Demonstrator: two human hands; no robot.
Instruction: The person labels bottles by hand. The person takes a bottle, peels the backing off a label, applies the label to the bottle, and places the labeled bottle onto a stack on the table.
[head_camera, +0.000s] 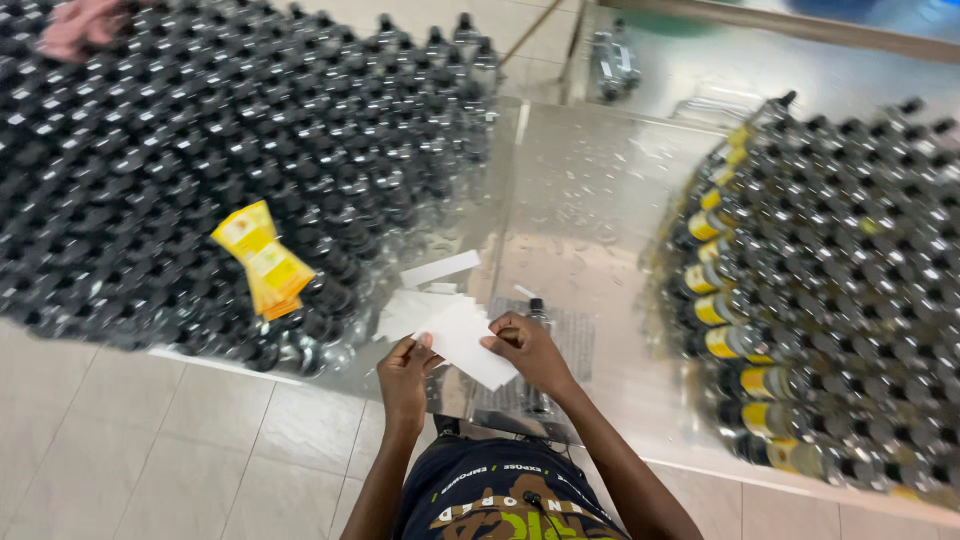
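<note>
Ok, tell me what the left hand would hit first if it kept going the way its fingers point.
The left hand points up and away, so it would probably first meet the loose white sheets on the table, then the unlabelled bottles; depth is unclear.

This looks like a small bottling or packing workshop. A long shiny metal table stands on a pale tiled floor. Hundreds of small black-capped bottles crowd its left end. At the right end, a second mass of bottles lies stacked, many with yellow labels. A bundle of yellow labels and white backing sheets lie between them.
</note>
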